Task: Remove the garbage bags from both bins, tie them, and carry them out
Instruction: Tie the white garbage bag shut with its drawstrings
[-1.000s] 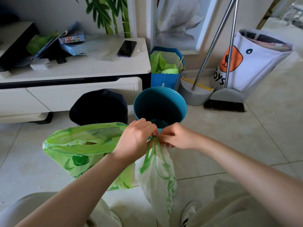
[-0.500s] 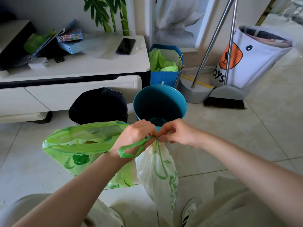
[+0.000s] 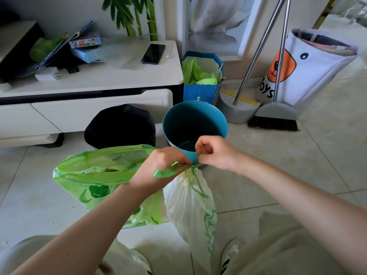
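A white garbage bag (image 3: 190, 211) with green drawstrings hangs between my knees, gathered at its neck. My left hand (image 3: 164, 163) pinches a green drawstring loop at the neck. My right hand (image 3: 216, 153) grips the other drawstring end just to the right. A green garbage bag (image 3: 95, 175) stands open on the floor to the left, partly behind my left forearm. Behind my hands is a teal bin (image 3: 194, 124) with no bag inside. Left of it is a black bin (image 3: 119, 128).
A white low cabinet (image 3: 89, 84) with a phone (image 3: 153, 53) and boxes stands at the back left. A blue paper bag (image 3: 202, 82) with green plastic, a broom and dustpan (image 3: 276, 114) and a white toy bag (image 3: 313, 64) line the wall. Tiled floor lies to the right.
My hands have drawn apart at the white bag's neck, the right one lifting up and right. The green loop is pulled tighter across my left fingers.
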Demonstrator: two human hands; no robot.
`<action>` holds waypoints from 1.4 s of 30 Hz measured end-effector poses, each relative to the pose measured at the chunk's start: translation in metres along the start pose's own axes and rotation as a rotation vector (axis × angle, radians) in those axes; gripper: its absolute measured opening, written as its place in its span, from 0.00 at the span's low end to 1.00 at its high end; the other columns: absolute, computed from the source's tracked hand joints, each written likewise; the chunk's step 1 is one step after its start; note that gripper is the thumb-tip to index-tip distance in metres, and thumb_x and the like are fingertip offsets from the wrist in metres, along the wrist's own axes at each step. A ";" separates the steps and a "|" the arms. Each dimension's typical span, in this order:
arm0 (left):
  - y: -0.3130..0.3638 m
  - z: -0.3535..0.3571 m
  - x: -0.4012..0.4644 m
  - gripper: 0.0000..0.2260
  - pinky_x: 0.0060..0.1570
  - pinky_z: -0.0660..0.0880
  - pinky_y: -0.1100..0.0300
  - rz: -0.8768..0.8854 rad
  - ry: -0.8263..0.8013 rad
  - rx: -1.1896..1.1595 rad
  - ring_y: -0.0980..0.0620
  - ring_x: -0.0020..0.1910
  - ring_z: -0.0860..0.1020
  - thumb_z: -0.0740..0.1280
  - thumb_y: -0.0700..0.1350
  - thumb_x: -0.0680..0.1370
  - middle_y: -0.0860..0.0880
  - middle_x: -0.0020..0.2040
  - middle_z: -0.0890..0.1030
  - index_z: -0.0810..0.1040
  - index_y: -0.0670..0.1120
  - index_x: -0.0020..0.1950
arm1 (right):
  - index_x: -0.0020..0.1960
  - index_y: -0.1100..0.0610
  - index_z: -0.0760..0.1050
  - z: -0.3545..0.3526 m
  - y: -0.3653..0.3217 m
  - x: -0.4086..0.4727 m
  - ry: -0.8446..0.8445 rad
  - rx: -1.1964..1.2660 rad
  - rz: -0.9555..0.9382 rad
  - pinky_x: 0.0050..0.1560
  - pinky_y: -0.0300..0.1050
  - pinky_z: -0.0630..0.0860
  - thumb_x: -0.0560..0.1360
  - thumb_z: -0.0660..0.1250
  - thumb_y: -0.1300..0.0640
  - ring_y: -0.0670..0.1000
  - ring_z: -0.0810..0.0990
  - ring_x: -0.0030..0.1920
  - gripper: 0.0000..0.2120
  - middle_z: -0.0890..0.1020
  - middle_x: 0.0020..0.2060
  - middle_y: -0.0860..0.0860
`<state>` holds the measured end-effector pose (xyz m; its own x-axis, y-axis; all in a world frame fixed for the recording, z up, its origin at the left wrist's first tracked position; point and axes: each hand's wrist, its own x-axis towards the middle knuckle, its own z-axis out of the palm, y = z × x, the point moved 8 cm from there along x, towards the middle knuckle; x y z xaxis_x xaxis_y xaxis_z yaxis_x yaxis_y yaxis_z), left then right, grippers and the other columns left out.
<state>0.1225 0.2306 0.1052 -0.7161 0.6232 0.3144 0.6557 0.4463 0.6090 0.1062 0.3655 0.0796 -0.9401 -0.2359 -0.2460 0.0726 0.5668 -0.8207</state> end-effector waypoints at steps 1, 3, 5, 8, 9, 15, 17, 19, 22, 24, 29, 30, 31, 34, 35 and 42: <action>0.001 0.000 -0.001 0.04 0.42 0.76 0.56 0.015 -0.009 0.012 0.53 0.41 0.80 0.71 0.43 0.74 0.49 0.41 0.83 0.84 0.43 0.46 | 0.40 0.53 0.72 -0.006 -0.001 0.000 0.023 -0.150 -0.046 0.31 0.37 0.68 0.68 0.67 0.67 0.43 0.70 0.27 0.10 0.73 0.27 0.45; 0.001 -0.001 -0.002 0.05 0.42 0.77 0.57 0.032 -0.009 0.026 0.53 0.41 0.80 0.71 0.42 0.74 0.49 0.41 0.83 0.84 0.43 0.46 | 0.45 0.51 0.72 -0.022 -0.002 0.000 0.110 -0.489 -0.119 0.33 0.43 0.71 0.69 0.67 0.65 0.45 0.73 0.30 0.10 0.73 0.28 0.44; -0.001 -0.003 -0.003 0.07 0.42 0.76 0.58 0.021 -0.002 0.021 0.55 0.41 0.80 0.69 0.44 0.75 0.49 0.41 0.83 0.84 0.43 0.46 | 0.46 0.51 0.74 -0.051 -0.002 0.000 0.257 -0.598 -0.107 0.34 0.44 0.70 0.71 0.67 0.63 0.45 0.72 0.31 0.08 0.72 0.28 0.44; -0.006 -0.003 -0.003 0.06 0.43 0.76 0.61 -0.009 0.026 -0.008 0.58 0.41 0.79 0.71 0.45 0.74 0.50 0.41 0.83 0.84 0.44 0.46 | 0.43 0.51 0.77 -0.093 0.012 -0.003 0.482 -0.359 0.067 0.40 0.43 0.73 0.72 0.70 0.53 0.46 0.75 0.35 0.03 0.78 0.33 0.46; -0.009 -0.003 -0.004 0.05 0.44 0.76 0.61 -0.037 0.042 -0.023 0.59 0.42 0.79 0.72 0.44 0.74 0.52 0.42 0.83 0.85 0.44 0.47 | 0.44 0.52 0.79 -0.096 0.022 -0.003 0.484 -0.205 0.167 0.43 0.44 0.74 0.72 0.70 0.49 0.48 0.78 0.38 0.07 0.81 0.38 0.48; -0.014 0.000 -0.006 0.05 0.44 0.75 0.62 -0.117 0.038 -0.021 0.58 0.42 0.79 0.72 0.46 0.74 0.53 0.42 0.83 0.85 0.47 0.47 | 0.42 0.58 0.79 -0.013 0.030 -0.013 -0.177 0.869 0.577 0.59 0.53 0.73 0.78 0.55 0.40 0.57 0.82 0.51 0.25 0.84 0.44 0.57; -0.012 0.003 -0.006 0.04 0.43 0.75 0.65 -0.129 0.015 -0.050 0.60 0.41 0.79 0.71 0.46 0.75 0.57 0.41 0.83 0.85 0.47 0.46 | 0.31 0.55 0.70 -0.009 0.026 -0.010 -0.216 0.961 0.555 0.60 0.55 0.73 0.79 0.54 0.40 0.56 0.81 0.43 0.25 0.77 0.30 0.52; -0.017 0.004 -0.006 0.04 0.40 0.75 0.62 -0.217 0.036 -0.082 0.57 0.39 0.79 0.71 0.44 0.75 0.57 0.38 0.82 0.84 0.46 0.43 | 0.28 0.54 0.62 -0.011 0.024 -0.008 -0.214 0.972 0.542 0.52 0.54 0.76 0.79 0.54 0.40 0.52 0.73 0.32 0.25 0.65 0.24 0.49; -0.033 -0.005 -0.006 0.05 0.36 0.75 0.60 -0.391 0.133 -0.122 0.52 0.33 0.78 0.71 0.40 0.74 0.51 0.33 0.82 0.86 0.46 0.40 | 0.27 0.53 0.59 -0.031 0.026 -0.003 -0.067 0.908 0.497 0.46 0.52 0.76 0.80 0.53 0.43 0.49 0.63 0.27 0.26 0.59 0.22 0.47; -0.045 -0.012 -0.005 0.11 0.32 0.74 0.63 -0.513 0.171 -0.198 0.56 0.27 0.75 0.68 0.35 0.74 0.51 0.29 0.81 0.85 0.50 0.41 | 0.26 0.52 0.59 -0.049 0.030 -0.001 0.059 0.906 0.472 0.46 0.52 0.75 0.80 0.54 0.44 0.49 0.62 0.26 0.25 0.58 0.21 0.47; -0.069 -0.006 -0.014 0.06 0.36 0.79 0.66 -0.741 -0.106 -0.055 0.58 0.29 0.79 0.68 0.41 0.77 0.51 0.31 0.82 0.84 0.45 0.41 | 0.29 0.52 0.59 -0.065 0.056 -0.002 0.238 0.694 0.530 0.38 0.46 0.73 0.80 0.55 0.48 0.50 0.58 0.28 0.22 0.58 0.21 0.47; -0.076 -0.002 -0.019 0.07 0.40 0.81 0.64 -0.784 -0.211 -0.002 0.58 0.31 0.81 0.68 0.43 0.77 0.52 0.32 0.83 0.83 0.45 0.41 | 0.29 0.52 0.58 -0.063 0.063 -0.004 0.255 0.669 0.571 0.38 0.46 0.72 0.81 0.54 0.48 0.50 0.58 0.28 0.22 0.58 0.19 0.46; -0.083 0.000 -0.026 0.07 0.41 0.81 0.62 -0.818 -0.300 0.050 0.58 0.33 0.82 0.68 0.44 0.77 0.52 0.33 0.83 0.82 0.45 0.41 | 0.29 0.52 0.58 -0.061 0.070 -0.006 0.265 0.651 0.612 0.38 0.46 0.71 0.81 0.54 0.48 0.49 0.58 0.27 0.22 0.58 0.18 0.46; -0.098 0.003 -0.042 0.07 0.43 0.82 0.60 -0.870 -0.434 0.132 0.56 0.35 0.84 0.68 0.45 0.77 0.50 0.36 0.85 0.82 0.45 0.42 | 0.31 0.53 0.59 -0.058 0.088 -0.010 0.321 0.598 0.689 0.36 0.45 0.72 0.81 0.53 0.49 0.49 0.58 0.27 0.20 0.58 0.15 0.46; -0.100 0.004 -0.045 0.07 0.42 0.82 0.61 -0.877 -0.436 0.123 0.56 0.35 0.84 0.69 0.46 0.77 0.50 0.36 0.85 0.81 0.45 0.41 | 0.32 0.53 0.60 -0.057 0.092 -0.010 0.342 0.573 0.696 0.36 0.45 0.72 0.81 0.54 0.50 0.49 0.58 0.26 0.19 0.59 0.16 0.46; -0.103 -0.010 -0.052 0.03 0.40 0.81 0.59 -0.956 -0.202 -0.198 0.51 0.35 0.82 0.70 0.39 0.75 0.46 0.38 0.85 0.81 0.41 0.42 | 0.45 0.59 0.71 -0.060 0.072 0.000 0.304 0.460 0.615 0.38 0.49 0.77 0.78 0.55 0.65 0.53 0.73 0.33 0.07 0.72 0.33 0.54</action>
<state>0.0897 0.1462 0.0338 -0.8563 0.1634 -0.4900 -0.2401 0.7141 0.6576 0.0909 0.4539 0.0515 -0.7320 0.2723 -0.6246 0.6710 0.1293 -0.7301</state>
